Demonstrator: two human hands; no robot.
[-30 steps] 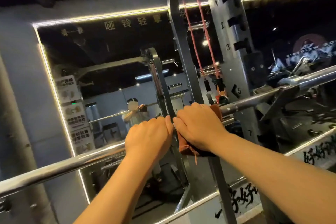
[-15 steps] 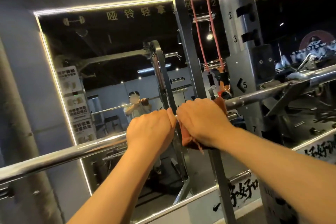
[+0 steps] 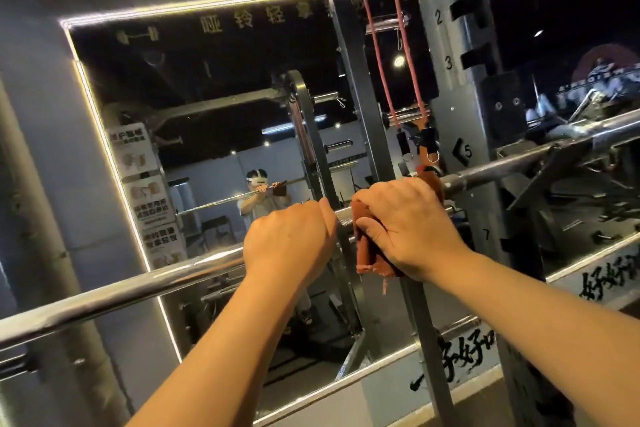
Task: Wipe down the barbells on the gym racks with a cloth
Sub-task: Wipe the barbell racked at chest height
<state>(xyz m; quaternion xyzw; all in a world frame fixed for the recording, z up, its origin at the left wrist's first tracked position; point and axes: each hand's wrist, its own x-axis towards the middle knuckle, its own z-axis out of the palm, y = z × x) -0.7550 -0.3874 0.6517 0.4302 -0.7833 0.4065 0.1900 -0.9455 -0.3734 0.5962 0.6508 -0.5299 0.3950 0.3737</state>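
Note:
A long chrome barbell point(image 3: 138, 284) runs from lower left up to the right across the view, resting on the rack's hook at the right. My left hand point(image 3: 289, 246) grips the bare bar with fingers curled over it. Just to its right, my right hand point(image 3: 405, 225) grips a reddish-brown cloth point(image 3: 369, 250) wrapped round the bar; the cloth's folded end hangs below my palm. A short knurled stretch of bar shows between the two hands.
A grey rack upright point(image 3: 460, 55) with numbered slots stands right behind the bar. Red resistance bands point(image 3: 384, 45) hang from above. A large wall mirror point(image 3: 207, 114) with lit edges reflects a person and the rack. A grey pillar point(image 3: 31, 218) is at the left.
My right hand with the cloth has slid a little to the right along the bar, opening a small gap from my left hand. The left hand keeps its grip.

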